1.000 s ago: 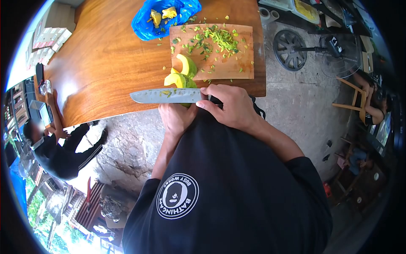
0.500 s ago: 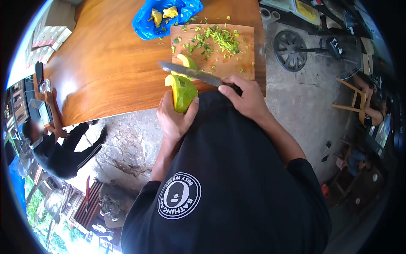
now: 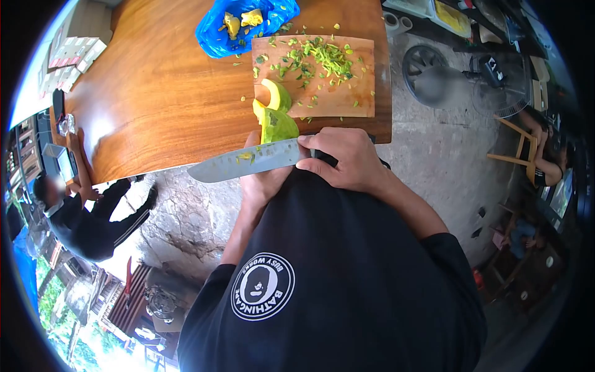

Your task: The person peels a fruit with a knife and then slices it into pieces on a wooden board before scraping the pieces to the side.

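My left hand (image 3: 263, 183) is closed around a green-skinned, yellow-fleshed pumpkin piece (image 3: 277, 128) at the table's near edge. The knife blade partly hides this hand and the lower part of the piece. In my right hand (image 3: 347, 158) is the dark handle of a large knife (image 3: 238, 162). Its broad blade points left, flat side up, with bits of peel stuck on it. Just beyond the held piece, a second pumpkin piece (image 3: 280, 95) rests on the left edge of a wooden cutting board (image 3: 362, 59). Green peelings (image 3: 331, 59) are scattered over the board.
A blue plastic bag (image 3: 211, 37) with yellow scraps lies open behind the board on the wooden table (image 3: 149, 80). White boxes (image 3: 80, 46) stand at the far left. One person (image 3: 87, 220) is at the table's left end; another person (image 3: 548, 155) sits at the right near a fan (image 3: 502, 87).
My right hand has drawn the knife toward me and turned its blade, from beyond the pumpkin piece to across its near side. The held piece looks tilted differently.
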`<state>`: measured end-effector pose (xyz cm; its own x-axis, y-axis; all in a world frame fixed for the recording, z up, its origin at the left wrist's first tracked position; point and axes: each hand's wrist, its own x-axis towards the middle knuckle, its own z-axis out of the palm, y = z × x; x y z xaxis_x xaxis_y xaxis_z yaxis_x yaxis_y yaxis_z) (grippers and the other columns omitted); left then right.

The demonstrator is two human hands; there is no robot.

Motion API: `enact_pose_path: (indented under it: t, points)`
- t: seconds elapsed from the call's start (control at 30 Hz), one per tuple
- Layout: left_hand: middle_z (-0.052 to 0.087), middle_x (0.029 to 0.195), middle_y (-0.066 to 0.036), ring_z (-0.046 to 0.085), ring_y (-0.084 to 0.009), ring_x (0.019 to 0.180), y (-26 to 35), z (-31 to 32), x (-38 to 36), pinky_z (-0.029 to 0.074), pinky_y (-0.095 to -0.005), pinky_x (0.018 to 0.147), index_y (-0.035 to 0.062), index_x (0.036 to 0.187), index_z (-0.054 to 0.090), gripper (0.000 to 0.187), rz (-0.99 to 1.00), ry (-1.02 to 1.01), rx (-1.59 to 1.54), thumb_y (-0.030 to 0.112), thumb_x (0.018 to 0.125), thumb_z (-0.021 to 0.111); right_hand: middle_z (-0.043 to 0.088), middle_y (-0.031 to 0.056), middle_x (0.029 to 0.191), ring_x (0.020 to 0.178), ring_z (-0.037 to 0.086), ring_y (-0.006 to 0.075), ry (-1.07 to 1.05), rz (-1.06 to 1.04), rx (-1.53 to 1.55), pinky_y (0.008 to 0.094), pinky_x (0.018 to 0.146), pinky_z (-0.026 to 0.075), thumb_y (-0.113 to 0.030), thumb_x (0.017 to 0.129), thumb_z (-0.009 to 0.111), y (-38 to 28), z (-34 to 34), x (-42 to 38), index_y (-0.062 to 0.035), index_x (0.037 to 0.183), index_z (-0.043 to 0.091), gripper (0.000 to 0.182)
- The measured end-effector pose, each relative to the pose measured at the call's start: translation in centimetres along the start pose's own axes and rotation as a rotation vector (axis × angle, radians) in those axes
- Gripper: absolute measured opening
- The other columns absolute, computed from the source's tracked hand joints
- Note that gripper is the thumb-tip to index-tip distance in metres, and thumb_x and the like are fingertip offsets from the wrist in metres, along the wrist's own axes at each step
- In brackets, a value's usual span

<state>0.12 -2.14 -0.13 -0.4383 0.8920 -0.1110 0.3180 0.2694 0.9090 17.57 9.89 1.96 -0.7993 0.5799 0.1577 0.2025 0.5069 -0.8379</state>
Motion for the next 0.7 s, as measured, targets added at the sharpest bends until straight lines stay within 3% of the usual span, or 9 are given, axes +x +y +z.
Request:
enact_pose_path:
  t: [0.17,0.3,0.37,0.4,0.43,0.5,0.57,0.63,0.7]
  points:
    - [0.073,0.095,-0.010,0.069,-0.0180,0.085,-0.5,-0.2,0.0,0.056,-0.0345,0.074,-0.0002,0.109,0.064,0.040,-0.066,-0.040,-0.080,0.012,0.078,0.087,0.065,0.0079,0.077,0.067,0.067,0.0284,-0.002,0.010,-0.084,0.0403,0.061,0.053,-0.034,0.088,0.078,-0.4,-0.1,-0.2,-0.0074,0.102,0.073,0.030]
    - [0.075,0.094,-0.012,0.071,-0.0198,0.083,-0.5,-0.8,0.4,0.057,-0.0346,0.075,-0.0010,0.112,0.065,0.042,0.002,-0.081,-0.070,0.015,0.079,0.084,0.068,0.0096,0.080,0.070,0.069,0.0301,0.050,0.022,-0.097,0.0412,0.063,0.054,-0.033,0.089,0.078,-0.2,0.0,-0.3,-0.0072,0.099,0.073,0.028]
    - [0.075,0.094,-0.013,0.073,-0.0223,0.082,0.3,-1.2,0.2,0.057,-0.0353,0.075,-0.0010,0.113,0.065,0.045,0.033,-0.110,-0.036,0.018,0.078,0.085,0.071,0.0118,0.082,0.074,0.071,0.0335,0.177,0.135,-0.137,0.0431,0.066,0.055,-0.033,0.090,0.076,2.0,0.2,-0.5,-0.0054,0.099,0.073,0.029]
    - [0.075,0.093,-0.014,0.073,-0.0226,0.082,1.0,-1.2,-0.5,0.057,-0.0356,0.075,-0.0019,0.114,0.065,0.045,-0.019,-0.091,-0.050,0.018,0.078,0.083,0.074,0.0143,0.085,0.080,0.073,0.0349,0.167,0.300,-0.195,0.0428,0.071,0.057,-0.032,0.092,0.076,3.7,-0.4,-0.7,-0.0028,0.099,0.073,0.030]
    - [0.075,0.091,-0.016,0.073,-0.0230,0.081,1.4,-1.2,-0.9,0.057,-0.0360,0.075,-0.0028,0.114,0.066,0.045,-0.071,-0.070,-0.062,0.019,0.078,0.082,0.074,0.0143,0.085,0.080,0.073,0.0349,0.168,0.301,-0.194,0.0428,0.071,0.057,-0.032,0.092,0.076,5.1,-0.8,-1.4,-0.0028,0.099,0.073,0.030]
    - [0.075,0.091,-0.018,0.074,-0.0239,0.082,1.5,-1.5,-0.8,0.057,-0.0366,0.076,-0.0035,0.112,0.066,0.045,-0.077,-0.057,-0.061,0.020,0.078,0.083,0.075,0.0148,0.086,0.081,0.074,0.0335,0.216,0.435,-0.063,0.0410,0.074,0.057,-0.032,0.092,0.077,6.1,-1.3,-1.5,-0.0024,0.103,0.074,0.031]
    - [0.075,0.090,-0.018,0.074,-0.0249,0.082,1.9,-1.5,-0.4,0.057,-0.0371,0.076,-0.0041,0.112,0.066,0.044,-0.131,-0.067,-0.012,0.019,0.078,0.082,0.075,0.0147,0.089,0.083,0.074,0.0317,0.188,0.453,-0.015,0.0391,0.075,0.057,-0.031,0.091,0.078,4.5,-2.1,-1.9,-0.0027,0.104,0.074,0.031]
    - [0.075,0.090,-0.017,0.074,-0.0250,0.080,1.6,-1.1,0.1,0.057,-0.0379,0.075,-0.0032,0.111,0.066,0.043,-0.128,-0.073,-0.003,0.018,0.078,0.082,0.075,0.0136,0.093,0.083,0.074,0.0307,0.169,0.257,0.034,0.0379,0.074,0.057,-0.029,0.091,0.077,2.3,-2.2,-1.2,-0.0028,0.102,0.074,0.029]
    - [0.075,0.087,-0.014,0.073,-0.0243,0.077,0.7,-0.9,0.0,0.056,-0.0376,0.073,-0.0018,0.110,0.066,0.039,0.007,-0.035,-0.030,0.016,0.079,0.081,0.074,0.0114,0.090,0.080,0.073,0.0292,0.145,0.229,0.045,0.0376,0.071,0.056,-0.031,0.091,0.077,0.2,-1.8,-0.9,-0.0046,0.102,0.073,0.029]
